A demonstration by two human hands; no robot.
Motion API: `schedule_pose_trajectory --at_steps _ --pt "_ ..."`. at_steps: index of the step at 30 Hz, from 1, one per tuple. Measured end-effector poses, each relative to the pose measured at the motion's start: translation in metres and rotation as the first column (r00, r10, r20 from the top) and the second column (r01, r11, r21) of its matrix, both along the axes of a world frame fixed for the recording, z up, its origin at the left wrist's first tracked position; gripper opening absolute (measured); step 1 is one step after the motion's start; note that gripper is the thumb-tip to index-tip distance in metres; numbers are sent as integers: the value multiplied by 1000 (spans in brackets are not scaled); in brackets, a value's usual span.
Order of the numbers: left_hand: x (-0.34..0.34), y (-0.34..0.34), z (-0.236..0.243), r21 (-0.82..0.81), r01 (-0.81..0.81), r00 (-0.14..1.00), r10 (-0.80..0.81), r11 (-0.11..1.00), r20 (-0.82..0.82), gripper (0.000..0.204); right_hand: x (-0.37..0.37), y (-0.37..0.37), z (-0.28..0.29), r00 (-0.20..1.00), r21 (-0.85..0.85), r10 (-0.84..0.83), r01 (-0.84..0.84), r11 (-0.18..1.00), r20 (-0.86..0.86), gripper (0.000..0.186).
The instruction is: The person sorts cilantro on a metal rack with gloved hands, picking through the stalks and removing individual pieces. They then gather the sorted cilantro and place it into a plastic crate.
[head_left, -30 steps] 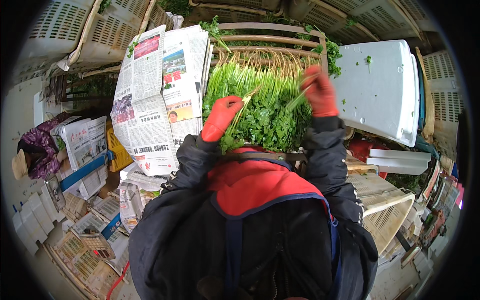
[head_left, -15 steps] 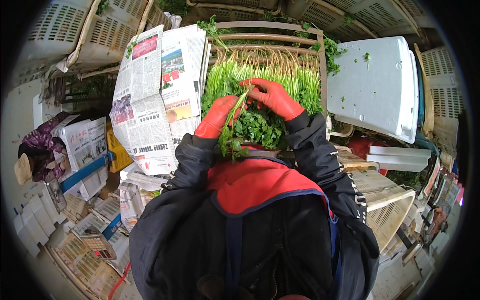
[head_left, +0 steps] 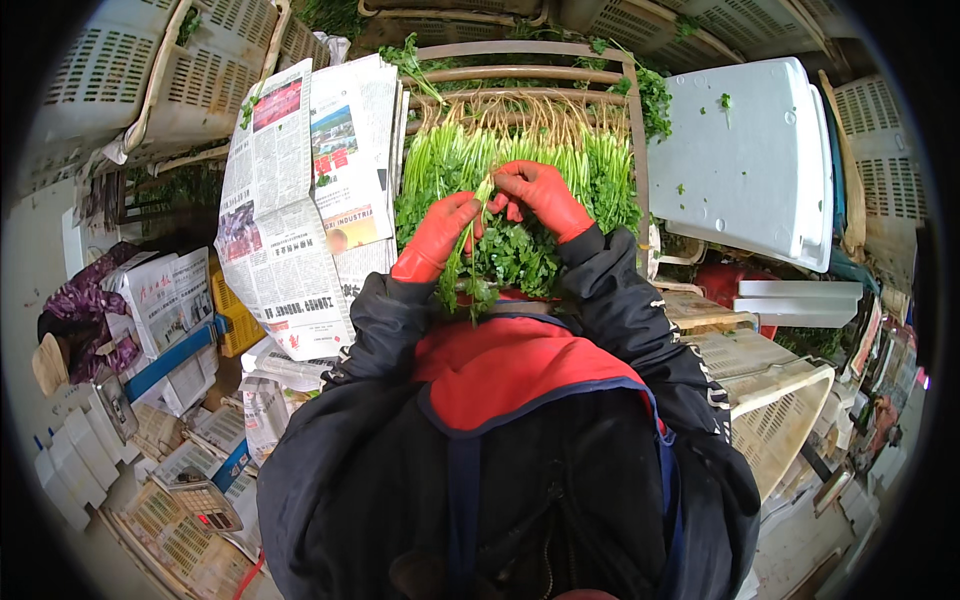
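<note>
The left hand (head_left: pixel 440 238), in a red glove, grasps a small bunch of leafy green stalks (head_left: pixel 484 190) just below its pale upper end, leaves hanging toward the person's waist. The right hand (head_left: pixel 540 195), also gloved, curls its fingers beside that end; they overlap, so whether it grips any stalk I cannot tell. Beneath both, a row of rooted greens (head_left: pixel 600 165) lies on a slatted rack (head_left: pixel 637 130), partly hidden by the gloves. Newspapers (head_left: pixel 280 230) lie to the left; the upper crates (head_left: pixel 215 60) are cut off.
</note>
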State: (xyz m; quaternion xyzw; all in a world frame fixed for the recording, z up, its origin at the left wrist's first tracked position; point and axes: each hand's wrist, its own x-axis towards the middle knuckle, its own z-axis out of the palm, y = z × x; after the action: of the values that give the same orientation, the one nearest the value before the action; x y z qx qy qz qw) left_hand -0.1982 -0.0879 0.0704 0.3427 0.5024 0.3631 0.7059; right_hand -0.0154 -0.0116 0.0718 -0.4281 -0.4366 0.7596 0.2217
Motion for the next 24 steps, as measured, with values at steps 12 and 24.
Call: schedule_pose_trajectory --at_steps 12,24 --pt "9 1 9 -13 147 944 -144 989 -297 34 9 -14 -1 986 8 133 -135 991 100 25" --pt "22 2 4 307 369 606 23 877 -795 25 25 -21 1 997 -247 19 -37 968 -73 27"
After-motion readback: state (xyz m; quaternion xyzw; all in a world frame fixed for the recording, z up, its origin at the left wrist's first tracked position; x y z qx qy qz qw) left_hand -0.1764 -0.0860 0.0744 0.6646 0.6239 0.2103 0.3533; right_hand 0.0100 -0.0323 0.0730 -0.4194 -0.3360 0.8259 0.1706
